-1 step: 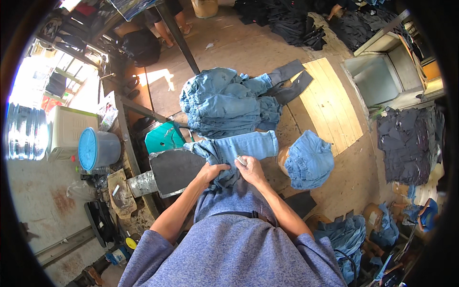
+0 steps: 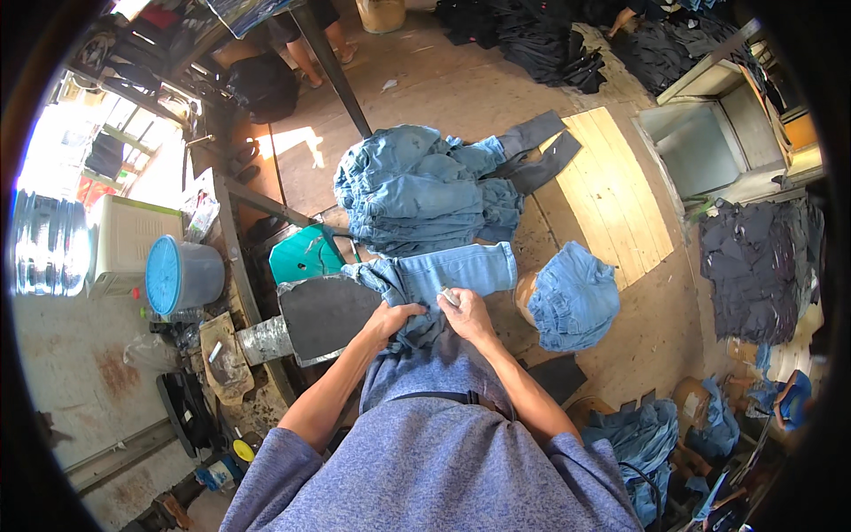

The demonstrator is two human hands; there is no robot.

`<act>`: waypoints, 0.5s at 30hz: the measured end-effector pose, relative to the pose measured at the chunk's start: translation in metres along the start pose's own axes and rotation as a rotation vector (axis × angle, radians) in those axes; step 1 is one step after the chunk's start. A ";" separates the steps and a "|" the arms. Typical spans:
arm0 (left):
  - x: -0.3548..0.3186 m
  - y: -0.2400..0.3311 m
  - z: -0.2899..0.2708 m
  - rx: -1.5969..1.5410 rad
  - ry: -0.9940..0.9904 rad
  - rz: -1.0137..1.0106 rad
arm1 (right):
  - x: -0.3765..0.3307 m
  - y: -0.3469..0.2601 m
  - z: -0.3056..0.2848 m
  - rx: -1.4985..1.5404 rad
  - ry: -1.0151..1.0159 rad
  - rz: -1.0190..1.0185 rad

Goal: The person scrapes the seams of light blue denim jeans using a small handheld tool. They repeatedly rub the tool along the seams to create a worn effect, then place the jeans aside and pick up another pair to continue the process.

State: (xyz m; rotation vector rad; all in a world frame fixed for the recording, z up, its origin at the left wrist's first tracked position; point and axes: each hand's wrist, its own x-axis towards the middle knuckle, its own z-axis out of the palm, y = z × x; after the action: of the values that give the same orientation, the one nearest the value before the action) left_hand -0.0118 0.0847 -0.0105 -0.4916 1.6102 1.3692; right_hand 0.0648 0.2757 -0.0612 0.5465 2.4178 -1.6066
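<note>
A pair of light blue jeans lies in front of my waist, one leg stretched out flat to the right and the rest bunched up at the left. My left hand grips the bunched denim, thumb pointing right. In my right hand is a small pale block, pressed on the denim or just over it; the fingers hide most of it. Left of the jeans, a dark padded board sticks out under the bunched cloth. Just beyond the jeans rises a large heap of blue jeans.
A teal plastic stool stands beyond the board. To the right, folded denim sits on a low support. A lidded tub is at left, a dark post ahead, and dark garment stacks far right. Another person's legs show at the top.
</note>
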 end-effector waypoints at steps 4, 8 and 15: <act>0.007 -0.008 -0.012 -0.069 0.004 -0.014 | 0.010 0.003 -0.003 0.029 -0.008 0.010; 0.013 -0.020 -0.028 -0.130 -0.152 0.024 | 0.010 -0.005 -0.014 0.067 -0.039 0.042; 0.026 -0.028 -0.054 -0.095 -0.392 0.080 | -0.020 -0.060 -0.038 -0.309 -0.096 -0.196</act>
State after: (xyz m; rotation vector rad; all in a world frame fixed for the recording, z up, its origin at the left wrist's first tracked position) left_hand -0.0236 0.0340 -0.0507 -0.1976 1.2596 1.5005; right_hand 0.0608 0.2854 0.0122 0.1804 2.6423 -1.2501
